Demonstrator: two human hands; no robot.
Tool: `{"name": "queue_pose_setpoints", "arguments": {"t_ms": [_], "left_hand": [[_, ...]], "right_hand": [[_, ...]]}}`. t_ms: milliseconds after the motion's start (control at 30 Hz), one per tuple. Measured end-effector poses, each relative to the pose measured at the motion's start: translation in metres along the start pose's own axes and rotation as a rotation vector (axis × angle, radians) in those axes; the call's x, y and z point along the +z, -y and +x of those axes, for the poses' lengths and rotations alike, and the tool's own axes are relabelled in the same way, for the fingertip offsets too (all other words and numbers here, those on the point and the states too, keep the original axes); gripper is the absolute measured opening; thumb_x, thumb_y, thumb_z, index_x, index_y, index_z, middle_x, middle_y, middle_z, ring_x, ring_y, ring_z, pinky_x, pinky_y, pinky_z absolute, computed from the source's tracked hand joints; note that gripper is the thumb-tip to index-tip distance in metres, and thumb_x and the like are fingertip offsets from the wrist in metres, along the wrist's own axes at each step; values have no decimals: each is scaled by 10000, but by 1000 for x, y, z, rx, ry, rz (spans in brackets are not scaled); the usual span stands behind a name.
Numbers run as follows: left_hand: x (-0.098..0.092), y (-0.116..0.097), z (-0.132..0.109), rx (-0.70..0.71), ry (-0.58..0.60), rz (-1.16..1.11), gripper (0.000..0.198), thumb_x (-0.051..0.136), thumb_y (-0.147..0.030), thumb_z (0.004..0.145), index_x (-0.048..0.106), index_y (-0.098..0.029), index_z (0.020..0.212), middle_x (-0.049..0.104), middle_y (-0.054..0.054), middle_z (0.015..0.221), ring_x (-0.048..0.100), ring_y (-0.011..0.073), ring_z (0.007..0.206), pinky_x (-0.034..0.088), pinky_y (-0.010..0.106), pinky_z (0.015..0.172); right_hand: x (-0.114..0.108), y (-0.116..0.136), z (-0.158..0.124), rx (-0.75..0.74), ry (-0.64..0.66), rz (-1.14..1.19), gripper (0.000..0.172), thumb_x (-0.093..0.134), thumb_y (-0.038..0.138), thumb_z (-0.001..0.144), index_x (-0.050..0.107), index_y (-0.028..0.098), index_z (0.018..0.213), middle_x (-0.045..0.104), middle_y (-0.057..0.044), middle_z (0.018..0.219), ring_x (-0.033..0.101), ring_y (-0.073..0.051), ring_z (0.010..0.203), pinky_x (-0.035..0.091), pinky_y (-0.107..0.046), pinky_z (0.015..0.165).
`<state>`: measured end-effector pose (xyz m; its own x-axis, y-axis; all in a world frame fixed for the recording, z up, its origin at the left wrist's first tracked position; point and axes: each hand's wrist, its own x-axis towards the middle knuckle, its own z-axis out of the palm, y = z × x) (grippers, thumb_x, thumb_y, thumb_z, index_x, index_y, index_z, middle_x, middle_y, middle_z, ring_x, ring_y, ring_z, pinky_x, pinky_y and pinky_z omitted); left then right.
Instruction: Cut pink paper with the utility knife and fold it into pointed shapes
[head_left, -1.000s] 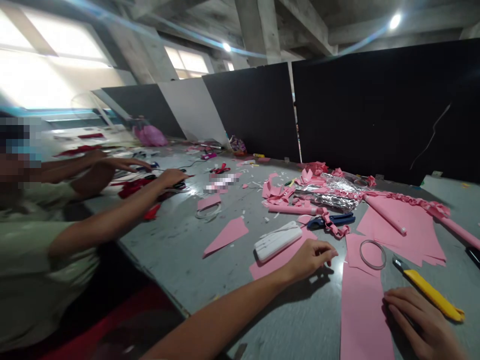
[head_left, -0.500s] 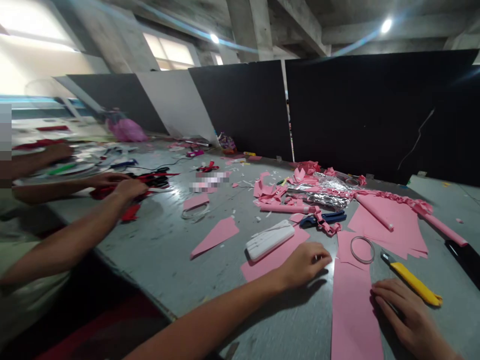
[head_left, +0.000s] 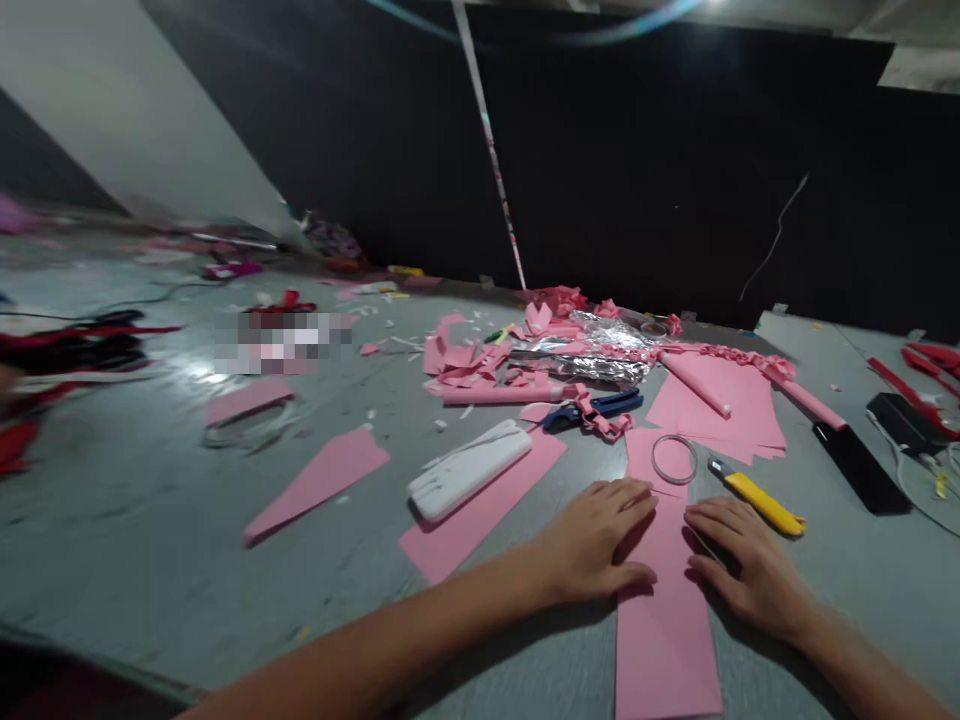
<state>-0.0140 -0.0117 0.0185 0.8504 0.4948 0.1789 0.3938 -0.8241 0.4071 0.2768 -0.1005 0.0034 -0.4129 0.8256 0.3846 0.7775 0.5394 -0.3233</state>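
A long pink paper strip (head_left: 664,640) lies on the grey table between my two hands. My left hand (head_left: 604,540) rests with its fingers on the strip's left edge, thumb apart from the fingers. Along the right edge lies my right hand (head_left: 739,555), fingers stretched out and thumb spread, touching the paper. Neither hand grips anything. A grey ring (head_left: 654,462), perhaps a roll of tape, sits on pink paper just beyond my fingertips. The yellow utility knife (head_left: 765,503) lies beyond my right hand. Left of my left hand is a white power bank-like block (head_left: 471,472) on another pink sheet (head_left: 491,515).
Blue-handled pliers (head_left: 596,408), crumpled pink paper and silver foil (head_left: 592,350) lie farther back. A pink sheet stack (head_left: 720,400) and a black phone-like slab (head_left: 862,470) are at the right. A cut pink piece (head_left: 319,483) lies left. A dark partition (head_left: 637,150) bounds the table.
My view has turned to the right and down. My left hand has moved onto the strip's left edge, and my right hand has come against its right edge.
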Motion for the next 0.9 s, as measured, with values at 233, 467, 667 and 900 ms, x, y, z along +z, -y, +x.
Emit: {"name": "queue_pose_setpoints", "arguments": {"t_ms": [233, 467, 667, 900], "left_hand": [[2, 1, -10, -17, 118, 3, 1028, 710, -814, 938, 411, -205, 1711, 429, 201, 1760, 419, 420, 1629, 297, 641, 1347], [1, -10, -19, -40, 276, 13, 1144, 665, -838, 950, 199, -214, 1789, 192, 201, 1833, 217, 407, 1716, 159, 686, 1379], [-1, -12, -18, -64, 300, 17, 1188, 664, -861, 936, 152, -215, 1792, 135, 195, 1840, 173, 408, 1725, 89, 733, 1368], [-1, -12, -18, -66, 260, 12, 1197, 662, -886, 918, 223, -181, 1780, 188, 225, 1829, 209, 436, 1712, 117, 737, 1362]], "right_hand": [[-5, 8, 0, -24, 138, 16, 635, 795, 377, 998, 598, 245, 1588, 684, -140, 1571, 643, -328, 1469, 460, -589, 1291], [-16, 19, 5, -53, 350, 77, 710, 722, 541, 1058, 517, 226, 1660, 616, -157, 1640, 552, -338, 1560, 313, -648, 1361], [-19, 19, 5, -44, 368, 59, 874, 750, 679, 996, 465, 243, 1698, 589, -159, 1664, 549, -363, 1558, 305, -672, 1351], [-17, 18, 4, -80, 309, 28, 747, 707, 595, 1059, 490, 234, 1677, 579, -154, 1671, 549, -333, 1562, 331, -646, 1347]]}}
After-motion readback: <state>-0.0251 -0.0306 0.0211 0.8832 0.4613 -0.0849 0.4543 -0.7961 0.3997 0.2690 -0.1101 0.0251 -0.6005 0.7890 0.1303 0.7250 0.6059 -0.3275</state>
